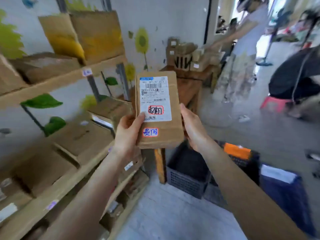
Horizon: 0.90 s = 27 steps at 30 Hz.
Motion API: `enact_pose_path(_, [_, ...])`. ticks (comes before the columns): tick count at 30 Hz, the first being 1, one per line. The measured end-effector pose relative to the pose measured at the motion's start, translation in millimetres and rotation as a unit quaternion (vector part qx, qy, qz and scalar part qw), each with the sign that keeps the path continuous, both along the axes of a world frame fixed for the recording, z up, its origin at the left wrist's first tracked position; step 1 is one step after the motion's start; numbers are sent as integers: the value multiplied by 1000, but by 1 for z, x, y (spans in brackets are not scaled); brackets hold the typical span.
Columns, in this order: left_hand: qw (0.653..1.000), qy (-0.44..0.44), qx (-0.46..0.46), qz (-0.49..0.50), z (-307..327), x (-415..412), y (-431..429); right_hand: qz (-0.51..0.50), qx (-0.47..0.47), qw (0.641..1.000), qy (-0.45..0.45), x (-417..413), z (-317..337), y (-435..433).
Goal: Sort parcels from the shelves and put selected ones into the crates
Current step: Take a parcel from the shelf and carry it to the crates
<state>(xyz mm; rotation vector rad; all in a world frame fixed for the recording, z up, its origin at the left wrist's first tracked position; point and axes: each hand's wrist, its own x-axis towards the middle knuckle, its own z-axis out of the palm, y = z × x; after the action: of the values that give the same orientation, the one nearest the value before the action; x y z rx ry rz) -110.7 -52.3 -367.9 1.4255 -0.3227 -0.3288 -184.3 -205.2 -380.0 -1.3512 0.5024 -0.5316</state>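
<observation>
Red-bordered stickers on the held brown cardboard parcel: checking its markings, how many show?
2. The black-handwriting sticker sits on the white shipping label; the blue-handwriting sticker sits below it on the bare brown cardboard parcel. The parcel's back is hidden.

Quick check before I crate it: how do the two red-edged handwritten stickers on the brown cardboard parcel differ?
The upper red-edged sticker carries black writing; the lower red-edged sticker carries blue. The upper one sits on the white shipping label; the lower one on the bare face of the brown cardboard parcel beneath it. Both are small, white with red borders, facing the camera.
</observation>
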Motion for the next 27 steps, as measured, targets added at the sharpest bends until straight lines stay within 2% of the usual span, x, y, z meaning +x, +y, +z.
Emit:
enact_pose_path(3, [994,59,36,-83,-49,-27,-78,-80,23,995,60,-56,-44,-61])
enact_pose_path(6, [977,98,70,-174,-88,-65,-158,-126,64,988,56,-116,-80,-118])
enact_pose_path(13, [894,173,162,-381,-164,-163,-352,-241,114,956,119,-242,-157,-277])
enact_pose_path(17, [855,217,193,-430,-203,-208,-444,-289,136,933,165,-283,-195,-363])
enact_pose_path(23, [828,271,290,-396,-286,-249,-557,-333,193,891,242,-312,-269,-471])
enact_pose_path(25, [798,292,328,-413,-322,-259,-590,-346,200,878,264,-321,-305,-502])
enact_pose_path(27, [750,326,369,-442,-364,-269,-626,-356,211,864,287,-331,-349,-535])
